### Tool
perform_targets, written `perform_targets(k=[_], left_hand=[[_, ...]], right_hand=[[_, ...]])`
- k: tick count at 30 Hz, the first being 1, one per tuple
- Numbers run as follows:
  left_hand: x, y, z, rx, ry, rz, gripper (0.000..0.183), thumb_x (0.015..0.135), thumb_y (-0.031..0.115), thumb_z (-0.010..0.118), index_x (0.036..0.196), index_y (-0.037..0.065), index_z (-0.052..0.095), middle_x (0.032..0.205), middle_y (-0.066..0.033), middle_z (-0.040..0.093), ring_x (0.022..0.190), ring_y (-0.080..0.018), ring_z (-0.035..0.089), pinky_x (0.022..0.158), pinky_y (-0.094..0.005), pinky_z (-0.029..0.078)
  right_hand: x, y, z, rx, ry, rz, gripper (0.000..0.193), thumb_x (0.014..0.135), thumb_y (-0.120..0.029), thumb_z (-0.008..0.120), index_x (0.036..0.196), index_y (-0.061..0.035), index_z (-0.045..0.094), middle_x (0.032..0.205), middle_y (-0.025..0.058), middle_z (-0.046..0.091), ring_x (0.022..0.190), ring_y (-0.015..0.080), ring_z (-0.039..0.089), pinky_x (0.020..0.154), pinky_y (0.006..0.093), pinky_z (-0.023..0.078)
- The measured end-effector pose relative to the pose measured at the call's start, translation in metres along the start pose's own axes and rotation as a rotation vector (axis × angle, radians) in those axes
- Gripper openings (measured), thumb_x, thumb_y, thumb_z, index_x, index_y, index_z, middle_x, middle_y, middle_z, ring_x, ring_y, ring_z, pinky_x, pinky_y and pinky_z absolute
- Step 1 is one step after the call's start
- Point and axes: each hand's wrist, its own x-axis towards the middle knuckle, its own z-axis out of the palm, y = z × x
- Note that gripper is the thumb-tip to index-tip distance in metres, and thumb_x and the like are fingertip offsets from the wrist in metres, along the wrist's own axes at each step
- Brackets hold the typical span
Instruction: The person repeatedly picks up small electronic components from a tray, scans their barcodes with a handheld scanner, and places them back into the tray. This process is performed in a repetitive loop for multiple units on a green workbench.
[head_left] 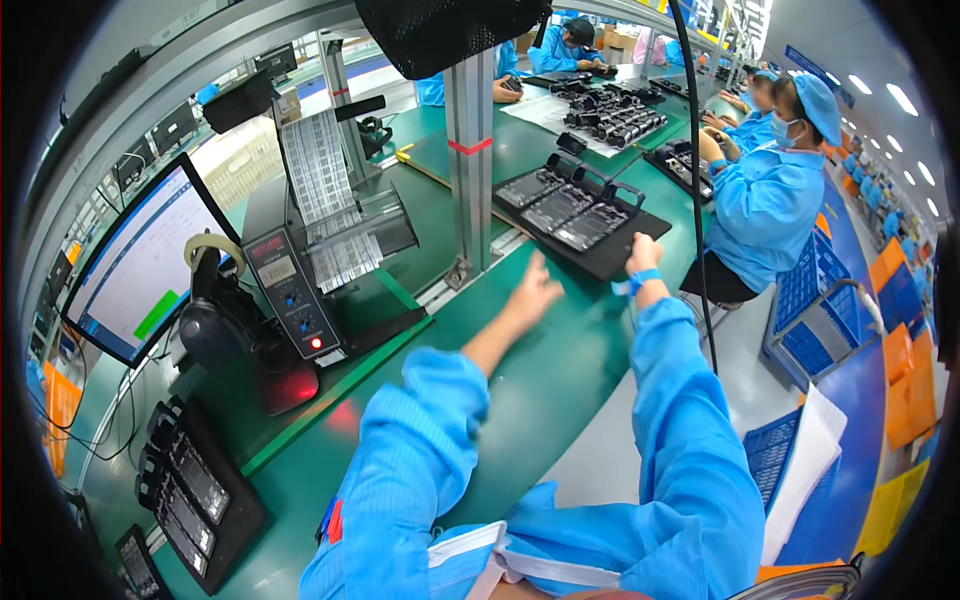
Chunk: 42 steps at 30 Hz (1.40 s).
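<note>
My right hand (645,256) grips the near right corner of a black tray (603,262) on the green bench. Several black frame-like parts (572,208) with clear or silvery panels lie on that tray, some with handle-like loops standing up. My left hand (533,298) is above the bench, short of the tray's near left side. Its fingers are apart and slightly smeared by motion, with nothing in them. A blue band circles my right wrist.
A label dispenser (290,290) with a strip of labels, a handheld scanner (215,320) on its stand and a monitor (150,265) are at the left. Another loaded black tray (235,505) lies lower left. A metal post (468,160) and hanging black cable (697,180) rise nearby. Co-workers sit beyond.
</note>
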Motion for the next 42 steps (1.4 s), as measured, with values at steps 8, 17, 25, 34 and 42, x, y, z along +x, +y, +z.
perform_targets(k=[8, 17, 25, 34, 42], left_hand=[[-0.068, 0.012, 0.001, 1.253, -0.294, 0.178, 0.058, 0.076, 0.030, 0.054, 0.125, 0.003, 0.037, 0.134, -0.0242, 0.023, 0.123, -0.0443, 0.021, 0.101, -0.0454, 0.024], [-0.052, -0.010, 0.008, 1.048, -0.163, 0.346, 0.054, 0.077, 0.029, 0.054, 0.123, 0.004, 0.039, 0.133, -0.0242, 0.026, 0.122, -0.0440, 0.023, 0.101, -0.0461, 0.023], [-0.257, 0.074, -0.006, 0.751, -0.288, 0.146, 0.053, 0.080, 0.023, 0.052, 0.128, 0.012, 0.031, 0.140, -0.0176, 0.011, 0.128, -0.0400, 0.010, 0.103, -0.0470, 0.017], [-0.507, 0.237, -0.089, 1.411, 0.787, -0.013, 0.031, 0.068, 0.009, 0.058, 0.100, 0.006, 0.056, 0.121, -0.0179, 0.043, 0.114, -0.0355, 0.039, 0.099, -0.0457, 0.028], [-0.658, 0.264, -0.187, 1.519, 1.882, -0.313, 0.030, 0.073, 0.010, 0.054, 0.102, 0.004, 0.055, 0.120, -0.0171, 0.044, 0.112, -0.0341, 0.040, 0.096, -0.0394, 0.030]], right_hand=[[-0.113, 0.015, 0.164, -1.547, -0.609, -0.486, 0.058, 0.081, -0.054, 0.034, 0.102, -0.0072, 0.061, 0.119, 0.0189, 0.046, 0.115, 0.0381, 0.034, 0.093, 0.0523, 0.028], [-0.229, -0.117, 0.105, 0.178, -0.645, -0.666, 0.024, 0.084, -0.018, 0.052, 0.068, -0.0001, 0.053, 0.056, -0.0005, 0.040, 0.055, 0.0051, 0.035, 0.046, 0.0209, 0.026], [-0.354, -0.325, 0.151, 0.316, -1.312, -1.433, 0.008, 0.072, 0.002, 0.050, 0.064, 0.0021, 0.048, 0.065, 0.0108, 0.050, 0.059, 0.0213, 0.046, 0.056, 0.0297, 0.039], [-0.557, -0.395, 0.329, 0.161, -1.584, -1.559, 0.036, 0.080, -0.028, 0.044, 0.094, 0.0024, 0.058, 0.093, 0.0176, 0.059, 0.090, 0.0277, 0.055, 0.077, 0.0329, 0.042], [-0.623, -0.400, 0.395, -0.597, -1.666, -1.417, 0.064, 0.082, -0.054, 0.035, 0.104, 0.0021, 0.057, 0.109, 0.0224, 0.054, 0.103, 0.0372, 0.049, 0.089, 0.0402, 0.037]])
